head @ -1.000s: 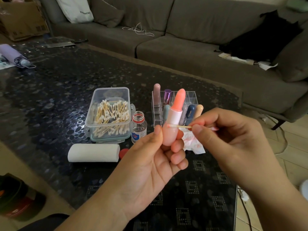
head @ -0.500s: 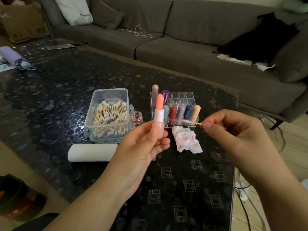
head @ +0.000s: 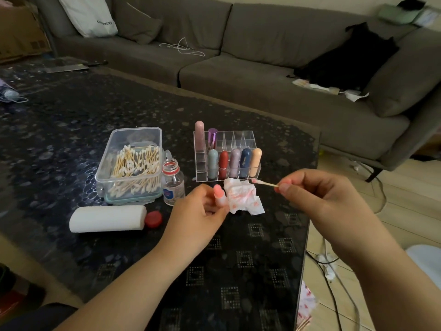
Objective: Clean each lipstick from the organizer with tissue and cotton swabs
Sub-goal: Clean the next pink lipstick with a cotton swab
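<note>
1. The left hand [head: 202,206] has its grip closed around a coral lipstick [head: 219,195], bullet exposed, low over the tabletop [head: 250,259].
2. The right hand [head: 317,199] pinches a pink-tipped cotton swab [head: 263,183].
3. A stained tissue [head: 243,199] lies between them, before the organizer [head: 228,156].
4. The bottle [head: 173,182] label is unreadable.

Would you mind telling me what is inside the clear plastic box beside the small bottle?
The clear plastic box holds a loose heap of wooden-stemmed cotton swabs. Whatever lies beneath the heap is covered.

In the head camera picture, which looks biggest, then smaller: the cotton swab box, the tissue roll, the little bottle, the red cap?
1. Cotton swab box
2. Tissue roll
3. Little bottle
4. Red cap

All sit about equally near, so the order seems safe.
</note>
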Available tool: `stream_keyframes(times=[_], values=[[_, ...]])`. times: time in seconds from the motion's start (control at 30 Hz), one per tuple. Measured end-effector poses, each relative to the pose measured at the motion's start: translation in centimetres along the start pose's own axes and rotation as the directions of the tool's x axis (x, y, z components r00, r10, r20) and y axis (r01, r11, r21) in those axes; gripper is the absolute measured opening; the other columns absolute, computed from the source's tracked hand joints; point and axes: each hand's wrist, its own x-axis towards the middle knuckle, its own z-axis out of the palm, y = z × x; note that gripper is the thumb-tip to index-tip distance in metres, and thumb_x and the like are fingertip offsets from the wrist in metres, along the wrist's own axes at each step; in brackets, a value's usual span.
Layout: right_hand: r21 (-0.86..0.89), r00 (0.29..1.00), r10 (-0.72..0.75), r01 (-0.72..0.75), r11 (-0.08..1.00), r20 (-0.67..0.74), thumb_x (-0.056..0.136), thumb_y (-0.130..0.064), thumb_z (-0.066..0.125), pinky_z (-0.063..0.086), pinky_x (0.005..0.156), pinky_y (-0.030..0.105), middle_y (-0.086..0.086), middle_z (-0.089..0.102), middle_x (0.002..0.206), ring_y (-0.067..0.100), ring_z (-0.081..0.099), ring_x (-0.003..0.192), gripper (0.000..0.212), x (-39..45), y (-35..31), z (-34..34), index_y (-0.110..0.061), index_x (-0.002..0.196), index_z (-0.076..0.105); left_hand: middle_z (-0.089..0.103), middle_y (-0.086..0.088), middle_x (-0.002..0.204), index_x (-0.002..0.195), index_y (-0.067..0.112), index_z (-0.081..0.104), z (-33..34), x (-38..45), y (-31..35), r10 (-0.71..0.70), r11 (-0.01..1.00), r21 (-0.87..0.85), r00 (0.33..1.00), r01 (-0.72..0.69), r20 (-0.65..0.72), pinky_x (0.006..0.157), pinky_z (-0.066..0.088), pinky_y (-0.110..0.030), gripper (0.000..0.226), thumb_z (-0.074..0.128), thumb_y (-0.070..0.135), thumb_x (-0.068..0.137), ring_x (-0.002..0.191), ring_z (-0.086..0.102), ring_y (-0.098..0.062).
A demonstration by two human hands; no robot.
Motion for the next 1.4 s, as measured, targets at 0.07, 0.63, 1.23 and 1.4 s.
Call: stream_keyframes(times=[0.07,0.63,1.23,1.4], values=[[0.01,1.0,0.009,-0.009,1.0,0.0,0.083,-0.02,0.064,0.036,0.051,0.024,0.024,0.051,0.065,0.018,0.042,0.053,0.016,-0.1,0.0,-0.3,-0.018,0.069,0.071,0.07,0.011,0.085,0.093,0.022,0.063,0.4,0.1,-0.2,0.049,0.993,0.111,0.999,-0.051,0.016,0.075,0.051,-0.014,0.015,0.06,0.036,0.087,0.08,0.064,0.003],[0.018,1.0,0.001,-0.001,1.0,-0.012,0.084,-0.017,0.064,0.03,0.04,0.01,0.001,0.045,0.052,0.002,0.034,0.04,0.014,-0.7,-0.1,-0.8,-0.014,0.072,0.07,0.053,0.012,0.096,0.096,0.026,0.064,1.3,0.6,-1.2,0.157,0.828,0.531,0.983,-0.181,0.091,0.089,0.031,-0.027,0.023,0.066,0.043,0.081,0.099,0.048,-0.01],[-0.052,1.0,0.005,-0.003,0.999,0.024,0.081,-0.027,0.065,0.033,0.043,0.011,0.001,0.047,0.054,0.006,0.038,0.047,0.014,-0.1,0.1,0.5,-0.022,0.069,0.071,0.036,0.01,0.14,0.141,0.024,0.033,-2.3,-0.6,-0.2,0.191,0.711,0.669,0.975,-0.218,0.115,0.1,0.029,-0.022,0.049,0.045,0.025,0.094,0.133,0.03,-0.008],[-0.07,0.998,0.02,-0.016,0.997,0.059,0.081,-0.029,0.066,0.034,0.046,0.015,0.015,0.049,0.06,0.013,0.04,0.053,0.01,-0.1,0.2,1.1,-0.029,0.073,0.071,0.042,0.005,0.136,0.135,0.023,0.04,-2.6,0.0,-1.5,0.112,0.646,0.732,0.975,-0.218,0.191,0.096,0.034,-0.021,0.038,0.043,0.024,0.098,0.125,0.037,-0.011]])
